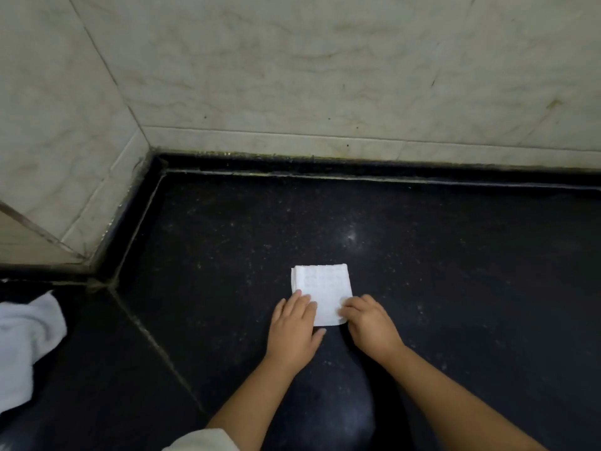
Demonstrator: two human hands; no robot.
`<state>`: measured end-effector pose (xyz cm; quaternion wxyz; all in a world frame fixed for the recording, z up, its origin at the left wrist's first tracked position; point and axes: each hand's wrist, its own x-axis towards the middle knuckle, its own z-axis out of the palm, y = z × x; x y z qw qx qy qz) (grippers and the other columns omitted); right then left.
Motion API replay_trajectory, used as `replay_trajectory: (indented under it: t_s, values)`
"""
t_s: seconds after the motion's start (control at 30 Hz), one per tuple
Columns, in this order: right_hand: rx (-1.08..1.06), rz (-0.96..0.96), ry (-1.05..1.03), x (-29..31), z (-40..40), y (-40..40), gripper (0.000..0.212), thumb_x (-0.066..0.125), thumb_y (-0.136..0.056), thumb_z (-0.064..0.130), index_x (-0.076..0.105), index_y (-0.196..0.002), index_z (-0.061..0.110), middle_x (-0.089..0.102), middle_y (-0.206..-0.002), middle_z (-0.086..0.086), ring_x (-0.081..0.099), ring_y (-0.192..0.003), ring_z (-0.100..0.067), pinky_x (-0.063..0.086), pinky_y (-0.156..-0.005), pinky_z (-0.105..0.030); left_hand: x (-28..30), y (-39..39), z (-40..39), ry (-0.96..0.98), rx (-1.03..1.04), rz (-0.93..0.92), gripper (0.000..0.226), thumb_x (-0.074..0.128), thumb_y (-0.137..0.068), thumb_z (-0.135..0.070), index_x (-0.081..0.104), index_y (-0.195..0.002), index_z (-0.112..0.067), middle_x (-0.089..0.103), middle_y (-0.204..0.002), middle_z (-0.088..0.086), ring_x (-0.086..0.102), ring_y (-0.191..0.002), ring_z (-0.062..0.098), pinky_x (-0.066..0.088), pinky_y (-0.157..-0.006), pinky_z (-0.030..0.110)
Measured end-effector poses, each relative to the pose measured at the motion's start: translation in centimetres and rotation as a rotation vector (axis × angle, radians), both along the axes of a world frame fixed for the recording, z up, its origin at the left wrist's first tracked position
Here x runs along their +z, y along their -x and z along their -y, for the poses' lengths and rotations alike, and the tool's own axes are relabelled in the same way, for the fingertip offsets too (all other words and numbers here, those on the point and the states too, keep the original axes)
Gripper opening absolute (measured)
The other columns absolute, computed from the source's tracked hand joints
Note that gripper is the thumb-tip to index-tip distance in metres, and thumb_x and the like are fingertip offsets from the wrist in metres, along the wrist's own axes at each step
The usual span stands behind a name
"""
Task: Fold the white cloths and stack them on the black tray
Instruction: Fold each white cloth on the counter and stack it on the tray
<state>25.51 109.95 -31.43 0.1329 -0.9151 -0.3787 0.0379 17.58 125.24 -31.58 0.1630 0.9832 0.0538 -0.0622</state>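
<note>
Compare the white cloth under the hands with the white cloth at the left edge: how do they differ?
The cloth under the hands is folded into a small flat square; the cloth at the left edge is loose and crumpled. The left hand and right hand press on the folded one; nothing touches the crumpled one. The folded one shows whole; the crumpled one is cut off by the frame. Both are white and lie on the dark surface.

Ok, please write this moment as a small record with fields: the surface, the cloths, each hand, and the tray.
surface: dark speckled counter, tiled wall behind
folded cloth: small white square, flat on the counter
loose cloth: crumpled white cloth at the left edge
left hand: flat on the folded cloth's near left corner
right hand: fingers at its near right corner
black tray: not in view
</note>
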Motion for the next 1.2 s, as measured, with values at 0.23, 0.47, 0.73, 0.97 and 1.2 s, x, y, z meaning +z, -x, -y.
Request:
replay_trajectory:
  t_s: [0.23,0.47,0.73,0.97,1.2]
  values:
    - [-0.036,-0.090,-0.108,3.4,3.2,-0.3,0.017,0.059,-0.068,0.003,0.072,-0.078,0.007,0.071,-0.073,-0.008,0.060,-0.062,-0.029,0.054,-0.061,-0.034,0.4,-1.9,2.2,-0.206,-0.108,0.121,0.032,0.088,-0.039,-0.018,0.069,-0.063,-0.020,0.069,-0.072,-0.005,0.070,-0.075,0.017,0.057,-0.074,0.034]
    - [-0.305,-0.109,-0.234,10.5,16.0,-2.5,0.027,0.050,-0.081,0.002,0.069,-0.099,0.007,0.066,-0.096,-0.016,0.060,-0.094,-0.031,0.049,-0.083,-0.037,7.0,-7.7,12.2,-0.240,-0.399,0.376,0.017,0.039,-0.070,-0.020,0.055,-0.074,-0.017,0.058,-0.067,-0.001,0.057,-0.060,0.018,0.038,-0.060,0.023]
    - [-0.548,-0.103,-0.326,17.6,39.5,-1.3,0.024,0.051,-0.080,-0.001,0.067,-0.097,0.003,0.065,-0.091,-0.015,0.051,-0.079,-0.015,0.039,-0.072,-0.025,15.8,-10.0,36.2,-0.083,-0.460,0.268,0.027,0.033,-0.099,-0.027,0.052,-0.111,-0.012,0.053,-0.109,0.003,0.050,-0.102,0.022,0.042,-0.075,0.034]
    - [-0.686,0.017,-0.147,21.9,57.5,-0.6,0.017,0.059,-0.082,0.012,0.067,-0.096,0.009,0.065,-0.095,-0.007,0.056,-0.088,-0.018,0.039,-0.074,-0.025,20.4,-12.5,55.2,-0.051,-0.567,0.226,0.027,0.034,-0.099,-0.028,0.049,-0.109,-0.009,0.054,-0.109,0.008,0.057,-0.092,0.028,0.040,-0.068,0.035]
    - [-0.788,0.081,-0.134,26.3,72.1,-4.0,0.013,0.052,-0.085,0.010,0.064,-0.086,0.009,0.060,-0.081,-0.001,0.050,-0.074,-0.013,0.038,-0.068,-0.023,24.5,-18.2,69.1,0.157,-0.675,0.208,0.022,0.046,-0.093,-0.022,0.057,-0.108,-0.010,0.059,-0.108,0.010,0.055,-0.099,0.025,0.044,-0.083,0.036]
